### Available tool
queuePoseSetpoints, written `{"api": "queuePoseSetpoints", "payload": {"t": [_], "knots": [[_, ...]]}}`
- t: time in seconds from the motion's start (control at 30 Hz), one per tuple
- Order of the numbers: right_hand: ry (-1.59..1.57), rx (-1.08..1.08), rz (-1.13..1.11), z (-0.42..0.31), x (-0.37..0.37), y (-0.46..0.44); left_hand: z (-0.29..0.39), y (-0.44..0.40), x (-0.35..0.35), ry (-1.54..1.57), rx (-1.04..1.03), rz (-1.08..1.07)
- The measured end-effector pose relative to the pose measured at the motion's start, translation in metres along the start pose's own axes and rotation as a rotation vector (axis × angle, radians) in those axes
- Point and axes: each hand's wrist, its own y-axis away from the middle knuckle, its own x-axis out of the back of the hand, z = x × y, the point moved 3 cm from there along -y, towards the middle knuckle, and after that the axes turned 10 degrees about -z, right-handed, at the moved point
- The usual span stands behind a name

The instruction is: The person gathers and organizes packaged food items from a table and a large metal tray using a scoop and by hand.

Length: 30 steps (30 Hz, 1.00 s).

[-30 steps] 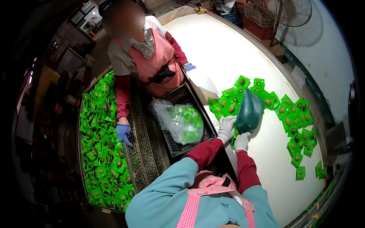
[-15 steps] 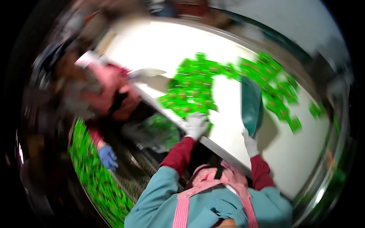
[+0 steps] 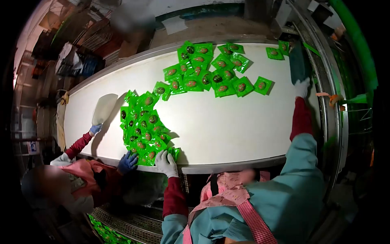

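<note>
My left hand, in a white glove, rests with its fingers apart on the near end of a pile of green packets, at the table's front edge. At the far right, my right hand, also gloved in white, grips the handle end of a dark green scoop. The scoop lies near the table's right edge, below two small packets. More green packets spread across the back middle of the white table.
A co-worker in blue gloves is at the left, one hand holding a pale scoop, the other by the pile. Metal rails run along the right side. A bin of green packets is at lower left.
The view has swung right. My hands have moved apart: the right carried the green scoop to the far right, the left went to the pile. The co-worker's one hand has come to the pile.
</note>
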Motion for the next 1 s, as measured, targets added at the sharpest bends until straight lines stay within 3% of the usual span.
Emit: {"api": "queuePoseSetpoints", "payload": {"t": [0.07, 0.13, 0.2, 0.3, 0.4, 0.47, 0.57, 0.7, 0.77, 0.83, 0.9, 1.0], "knots": [[0.117, -0.113, -0.152, -0.043, 0.0, -0.008, 0.004, -0.002, 0.0, 0.009, 0.007, -0.024], [0.206, -0.071, -0.2, -0.088, -0.003, 0.0, 0.003, -0.001, 0.001, -0.022, 0.009, -0.021], [0.338, 0.085, -0.202, -0.094, -0.026, 0.008, 0.001, -0.001, 0.002, -0.04, 0.023, -0.043], [0.517, 0.256, -0.426, -0.128, -0.03, 0.066, 0.004, -0.001, 0.0, -0.028, 0.009, -0.014], [0.512, 0.477, -0.514, -0.147, -0.048, 0.142, 0.003, -0.001, 0.0, -0.043, 0.001, -0.001], [0.439, 0.689, -0.444, -0.159, -0.048, 0.196, 0.007, -0.005, 0.002, -0.038, 0.007, -0.002], [0.351, 0.672, -0.678, -0.184, -0.037, 0.257, 0.007, -0.004, 0.002, -0.07, 0.011, -0.013], [0.33, 0.934, -0.668, -0.218, -0.003, 0.305, 0.01, -0.003, 0.001, -0.08, 0.027, -0.019], [-0.019, 0.634, -1.247, -0.241, 0.014, 0.302, 0.009, -0.003, 0.005, -0.095, -0.01, -0.034], [-0.234, 0.636, -0.678, -0.21, -0.017, 0.272, 0.003, -0.001, 0.001, -0.109, 0.005, -0.01], [-0.328, 0.143, -0.897, -0.195, -0.021, 0.199, 0.001, 0.0, 0.001, -0.108, 0.039, -0.004], [-0.33, -0.046, -0.835, -0.162, -0.034, 0.08, 0.002, 0.0, 0.003, -0.109, 0.061, -0.001]]}}
